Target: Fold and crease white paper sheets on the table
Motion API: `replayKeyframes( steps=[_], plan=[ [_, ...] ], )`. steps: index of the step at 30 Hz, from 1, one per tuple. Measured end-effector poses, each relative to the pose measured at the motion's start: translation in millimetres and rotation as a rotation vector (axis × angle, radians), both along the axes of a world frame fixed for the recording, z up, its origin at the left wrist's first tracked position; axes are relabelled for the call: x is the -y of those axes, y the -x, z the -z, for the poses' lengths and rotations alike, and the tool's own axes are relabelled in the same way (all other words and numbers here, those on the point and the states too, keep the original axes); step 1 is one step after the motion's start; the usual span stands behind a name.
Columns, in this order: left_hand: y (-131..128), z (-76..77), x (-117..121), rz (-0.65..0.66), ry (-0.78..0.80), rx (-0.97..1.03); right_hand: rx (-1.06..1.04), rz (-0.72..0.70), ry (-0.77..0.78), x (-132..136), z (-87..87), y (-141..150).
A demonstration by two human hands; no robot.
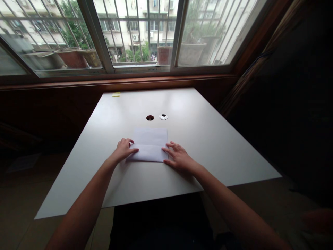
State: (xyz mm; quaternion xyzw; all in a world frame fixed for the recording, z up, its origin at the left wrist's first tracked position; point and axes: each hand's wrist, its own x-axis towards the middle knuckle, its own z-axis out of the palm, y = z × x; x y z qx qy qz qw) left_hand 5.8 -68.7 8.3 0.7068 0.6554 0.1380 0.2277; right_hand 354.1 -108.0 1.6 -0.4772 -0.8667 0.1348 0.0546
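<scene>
A white sheet of paper (149,152) lies on the white table, its near part folded over toward the window. The flap's edge runs across the sheet, and the far part shows as a single flat area. At the sheet's left edge, my left hand (123,150) has its thumb on top of the flap and its other fingers curled by the margin, apparently pinching the paper. My right hand (179,156) rests over the right edge with fingers spread, their tips touching the folded paper.
Beyond the paper, the white tabletop (213,149) has a round cable hole (150,118) with a round grommet cover (163,117) beside it. Yellow strips (116,94) lie at the far left corner. A barred window (137,34) with flowerpots outside rises behind the table.
</scene>
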Motion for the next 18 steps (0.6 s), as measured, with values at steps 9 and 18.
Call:
replayKeyframes(
  steps=[9,18],
  plan=[
    [4,-2.1,-5,0.03,0.088,-0.014,-0.004,0.0,-0.016,1,1.4,0],
    [6,-14.9,-5,0.153,0.13,-0.052,-0.045,0.003,-0.031,3,-1.0,0]
  ],
)
